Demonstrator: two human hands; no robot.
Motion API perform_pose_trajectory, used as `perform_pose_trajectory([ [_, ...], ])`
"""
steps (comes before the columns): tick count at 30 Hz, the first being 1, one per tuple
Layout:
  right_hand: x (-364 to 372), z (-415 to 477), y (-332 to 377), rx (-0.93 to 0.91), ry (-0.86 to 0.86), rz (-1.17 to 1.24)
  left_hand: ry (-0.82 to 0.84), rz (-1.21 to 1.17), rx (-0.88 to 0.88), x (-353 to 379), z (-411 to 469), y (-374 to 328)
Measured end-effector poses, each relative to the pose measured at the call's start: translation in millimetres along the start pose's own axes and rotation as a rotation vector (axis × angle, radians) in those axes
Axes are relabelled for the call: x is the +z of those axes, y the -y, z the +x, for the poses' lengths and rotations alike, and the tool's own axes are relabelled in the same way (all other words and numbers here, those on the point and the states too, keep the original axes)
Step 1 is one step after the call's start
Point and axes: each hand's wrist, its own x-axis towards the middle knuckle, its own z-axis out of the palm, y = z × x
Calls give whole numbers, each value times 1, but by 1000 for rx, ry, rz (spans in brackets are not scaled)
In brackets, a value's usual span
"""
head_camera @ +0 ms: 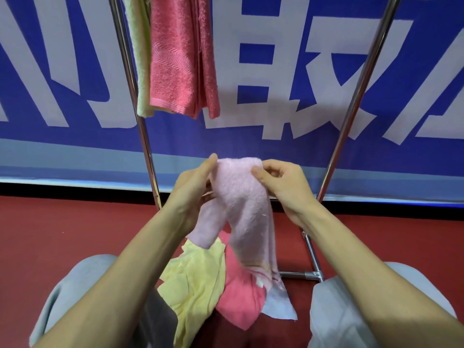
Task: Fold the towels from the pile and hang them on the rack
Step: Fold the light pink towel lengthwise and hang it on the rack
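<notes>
A pale pink towel (241, 209) hangs doubled over between my hands, its two ends dangling toward the pile. My left hand (193, 187) grips its left side near the top fold. On the right, my right hand (281, 182) pinches the top fold between thumb and fingers. Below lies the pile on the red floor: a yellow towel (195, 280), a coral pink towel (241, 297) and a light blue cloth (278, 305). Up on the metal rack (130, 79) hang a folded pink towel (178, 59) and a pale green towel (140, 59).
The rack's right upright (356, 96) slants up to the right, and its base bar (298, 274) lies on the floor beside the pile. A blue and white banner (301, 71) stands behind. My grey-trousered knees (82, 285) flank the pile.
</notes>
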Motion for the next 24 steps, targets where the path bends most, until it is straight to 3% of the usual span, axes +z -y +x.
perform_pose_trajectory([
  [6, -7, 5, 3, 156, -119, 209, 218, 211, 6, 17, -6, 22],
  [13, -25, 7, -2, 354, -253, 382, 257, 154, 132, 32, -14, 28],
  [19, -25, 6, -9, 478, -165, 329, 188, 125, 223, 30, -15, 18],
  [24, -10, 0, -5, 587, 125, 336, 127, -55, 151, 17, -14, 2],
])
